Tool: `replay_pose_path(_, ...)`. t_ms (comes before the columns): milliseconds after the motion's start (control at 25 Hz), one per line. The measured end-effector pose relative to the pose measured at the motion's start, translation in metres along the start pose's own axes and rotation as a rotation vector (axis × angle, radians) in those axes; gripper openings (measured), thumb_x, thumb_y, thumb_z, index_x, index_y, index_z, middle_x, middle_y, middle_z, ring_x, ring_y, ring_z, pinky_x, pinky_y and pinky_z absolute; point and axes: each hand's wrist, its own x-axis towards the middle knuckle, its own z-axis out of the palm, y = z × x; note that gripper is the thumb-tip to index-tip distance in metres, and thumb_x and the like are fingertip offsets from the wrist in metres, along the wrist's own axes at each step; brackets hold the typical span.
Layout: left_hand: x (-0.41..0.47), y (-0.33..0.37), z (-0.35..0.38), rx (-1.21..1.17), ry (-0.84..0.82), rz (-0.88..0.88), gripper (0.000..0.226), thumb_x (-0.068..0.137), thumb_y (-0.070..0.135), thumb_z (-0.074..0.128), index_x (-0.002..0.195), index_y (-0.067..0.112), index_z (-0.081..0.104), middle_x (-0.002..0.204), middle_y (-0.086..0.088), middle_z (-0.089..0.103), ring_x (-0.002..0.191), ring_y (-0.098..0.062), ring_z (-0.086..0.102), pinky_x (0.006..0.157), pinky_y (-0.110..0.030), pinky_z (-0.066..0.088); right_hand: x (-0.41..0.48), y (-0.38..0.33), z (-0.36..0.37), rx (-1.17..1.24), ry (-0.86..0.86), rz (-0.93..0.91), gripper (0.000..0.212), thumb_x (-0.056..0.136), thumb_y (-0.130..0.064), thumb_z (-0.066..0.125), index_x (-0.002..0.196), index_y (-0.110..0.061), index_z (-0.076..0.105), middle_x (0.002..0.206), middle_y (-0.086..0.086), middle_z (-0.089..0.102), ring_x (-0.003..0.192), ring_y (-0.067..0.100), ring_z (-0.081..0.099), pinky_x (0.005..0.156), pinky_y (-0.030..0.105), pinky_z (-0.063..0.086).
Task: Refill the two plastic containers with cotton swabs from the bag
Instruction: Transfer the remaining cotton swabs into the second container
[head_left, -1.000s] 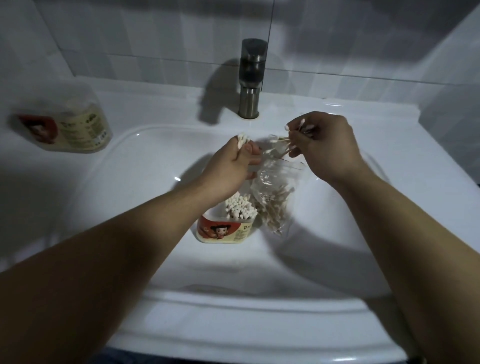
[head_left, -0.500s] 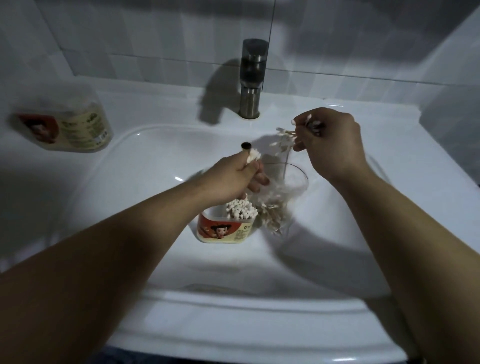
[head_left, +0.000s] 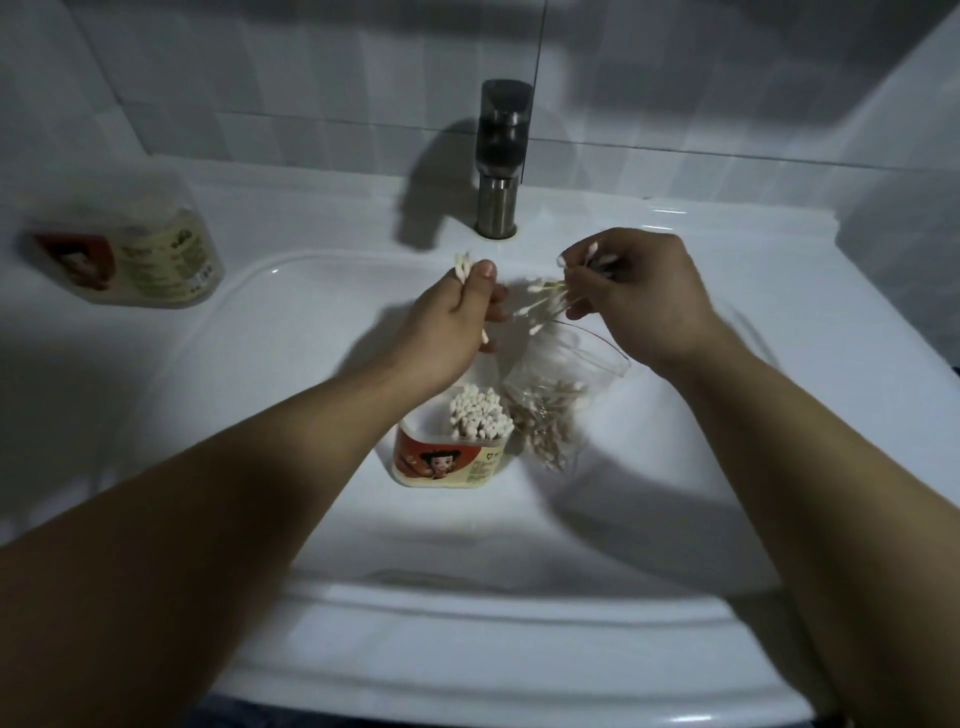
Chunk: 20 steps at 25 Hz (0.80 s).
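Cotton swabs fanned untidily from the pinch of the right hand above the bag, at one o'clock from the open container in the sink, while the left hand pinched a few at twelve, so a slackened pinch would likely have dropped strays beside that container.

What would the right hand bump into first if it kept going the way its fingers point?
Probably the left hand. The right hand points toward it across the sink, and the cotton swabs it pinches nearly reach it already. Depth is hard to judge.
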Motion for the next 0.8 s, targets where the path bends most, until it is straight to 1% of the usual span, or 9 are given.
replay_pose_path(120, -0.001, 0.000, 0.000, 0.006, -0.072, -0.016, 0.039, 0.107, 0.052, 0.037, 0.111, 0.026, 0.065, 0.104, 0.011, 0.072, 0.104, -0.007, 0.067, 0.097, -0.033, 0.053, -0.003, -0.002, 0.008, 0.084, -0.087, -0.004, 0.020, 0.091, 0.005, 0.066, 0.085, -0.013, 0.073, 0.068, -0.003, 0.068, 0.063, 0.025, 0.071, 0.071, 0.043, 0.062)
replay_pose_path(200, -0.001, -0.003, 0.000, 0.011, -0.128, -0.019, 0.048, 0.103, 0.058, 0.038, 0.120, 0.021, 0.063, 0.110, 0.006, 0.074, 0.109, -0.012, 0.069, 0.102, -0.037, 0.051, -0.006, -0.005, 0.012, 0.132, -0.116, 0.005, 0.018, 0.091, 0.007, 0.066, 0.087, -0.010, 0.072, 0.069, 0.002, 0.067, 0.064, 0.024, 0.070, 0.069, 0.037, 0.061)
replay_pose_path(240, -0.001, -0.004, -0.001, -0.028, -0.155, -0.019, 0.049, 0.104, 0.056, 0.038, 0.124, 0.017, 0.061, 0.110, 0.000, 0.075, 0.104, -0.016, 0.071, 0.099, -0.040, 0.054, -0.007, -0.006, 0.013, 0.150, -0.125, 0.014, 0.017, 0.091, 0.007, 0.065, 0.088, -0.008, 0.071, 0.071, 0.005, 0.067, 0.066, 0.026, 0.071, 0.069, 0.038, 0.062)
replay_pose_path(320, -0.003, -0.002, 0.001, -0.072, -0.191, -0.020, 0.040, 0.110, 0.041, 0.035, 0.122, 0.009, 0.057, 0.098, -0.006, 0.076, 0.082, -0.018, 0.072, 0.084, -0.037, 0.060, -0.008, -0.006, 0.015, 0.175, -0.136, 0.029, 0.015, 0.091, 0.008, 0.065, 0.089, -0.006, 0.071, 0.073, 0.010, 0.067, 0.068, 0.031, 0.071, 0.072, 0.042, 0.063)
replay_pose_path(360, -0.004, -0.001, 0.001, -0.059, -0.201, -0.020, 0.036, 0.111, 0.036, 0.034, 0.120, 0.008, 0.056, 0.092, -0.005, 0.075, 0.072, -0.018, 0.066, 0.076, -0.036, 0.058, -0.008, -0.006, 0.015, 0.174, -0.143, 0.033, 0.014, 0.091, 0.008, 0.065, 0.090, -0.005, 0.071, 0.073, 0.011, 0.067, 0.068, 0.031, 0.072, 0.072, 0.042, 0.063)
replay_pose_path(440, -0.004, -0.002, 0.002, -0.018, -0.206, -0.036, 0.034, 0.111, 0.035, 0.035, 0.122, 0.007, 0.052, 0.081, -0.002, 0.070, 0.063, -0.015, 0.055, 0.065, -0.034, 0.052, -0.008, -0.007, 0.016, 0.142, -0.161, 0.046, 0.012, 0.091, 0.007, 0.066, 0.091, -0.004, 0.071, 0.072, 0.010, 0.066, 0.063, 0.025, 0.071, 0.070, 0.036, 0.061)
replay_pose_path(520, -0.004, -0.003, 0.003, 0.002, -0.234, -0.039, 0.033, 0.111, 0.035, 0.035, 0.122, 0.005, 0.046, 0.073, 0.000, 0.057, 0.053, -0.009, 0.046, 0.057, -0.031, 0.044, -0.009, -0.007, 0.016, 0.116, -0.178, 0.073, 0.011, 0.091, 0.006, 0.067, 0.093, -0.004, 0.071, 0.074, 0.011, 0.066, 0.062, 0.021, 0.070, 0.070, 0.031, 0.060)
replay_pose_path(640, -0.001, -0.005, 0.003, 0.038, -0.277, -0.051, 0.026, 0.111, 0.034, 0.035, 0.118, 0.010, 0.041, 0.070, 0.004, 0.043, 0.048, -0.004, 0.038, 0.051, -0.026, 0.037, -0.009, -0.007, 0.013, 0.099, -0.192, 0.104, 0.010, 0.090, 0.004, 0.068, 0.092, -0.005, 0.072, 0.078, 0.014, 0.068, 0.067, 0.024, 0.072, 0.075, 0.036, 0.063)
replay_pose_path(800, -0.002, -0.007, 0.003, 0.071, -0.307, -0.033, 0.023, 0.111, 0.033, 0.035, 0.116, 0.014, 0.047, 0.071, 0.006, 0.044, 0.051, -0.003, 0.039, 0.051, -0.024, 0.038, -0.007, -0.008, 0.007, 0.112, -0.168, 0.121, 0.010, 0.089, 0.007, 0.068, 0.093, -0.001, 0.072, 0.079, 0.016, 0.067, 0.065, 0.021, 0.070, 0.071, 0.031, 0.062)
